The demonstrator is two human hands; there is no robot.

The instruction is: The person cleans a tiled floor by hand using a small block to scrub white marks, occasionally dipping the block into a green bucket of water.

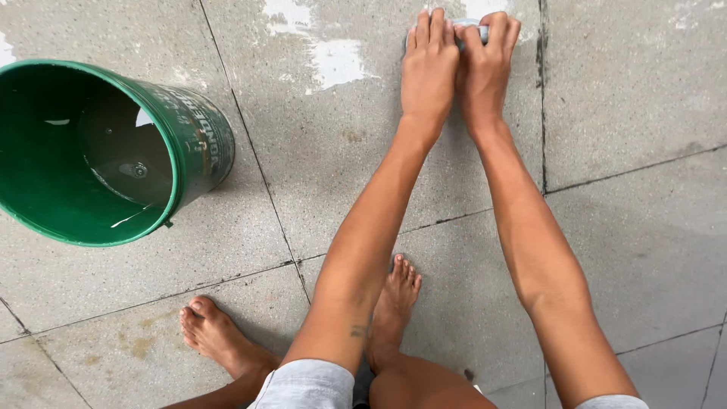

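Fingers (428, 30) of both hands lie together, pressed flat over a small pale scrubbing pad (473, 32) on the floor.

Well right of the green bucket (193, 144), my left hand (428, 72) and right hand (485, 72) overlap; I judge even downward pressure best. Pad: light grey, mostly hidden, touching wet tile (326, 136).

Grey speckled floor tiles (621, 250) with dark grout lines (542, 98) fill the view. Pale wet patches (333, 60) mark the far tiles. A green bucket (189, 144) holding water stands at the left edge, in even daylight.
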